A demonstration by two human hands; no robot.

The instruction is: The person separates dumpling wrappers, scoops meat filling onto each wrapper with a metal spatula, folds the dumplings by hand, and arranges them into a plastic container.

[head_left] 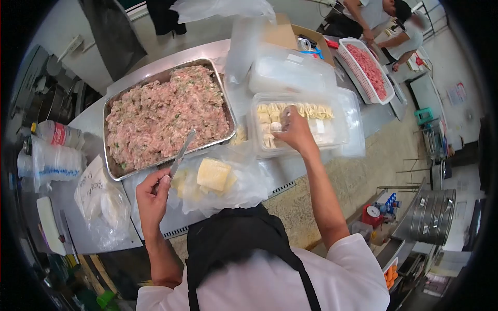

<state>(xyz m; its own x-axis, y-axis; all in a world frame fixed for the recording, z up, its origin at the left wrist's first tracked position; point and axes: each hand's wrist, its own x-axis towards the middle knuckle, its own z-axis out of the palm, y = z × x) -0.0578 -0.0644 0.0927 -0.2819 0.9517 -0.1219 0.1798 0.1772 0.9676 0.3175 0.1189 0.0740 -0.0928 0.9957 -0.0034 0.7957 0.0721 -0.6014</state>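
My left hand is closed round the handle of a metal spreading knife, its blade pointing up over the near edge of a steel tray. A heap of pink minced filling with green bits fills that tray. My right hand reaches into a clear plastic container, thumb and fingers curled round a pale dumpling. Rows of dumplings line the container. Between my hands, a stack of square yellow wrappers lies on a plastic bag.
Behind the container sits another clear plastic container, beside a cardboard box. A white basket of red meat stands farther right, near two people. Bottles and a bagged packet are at left.
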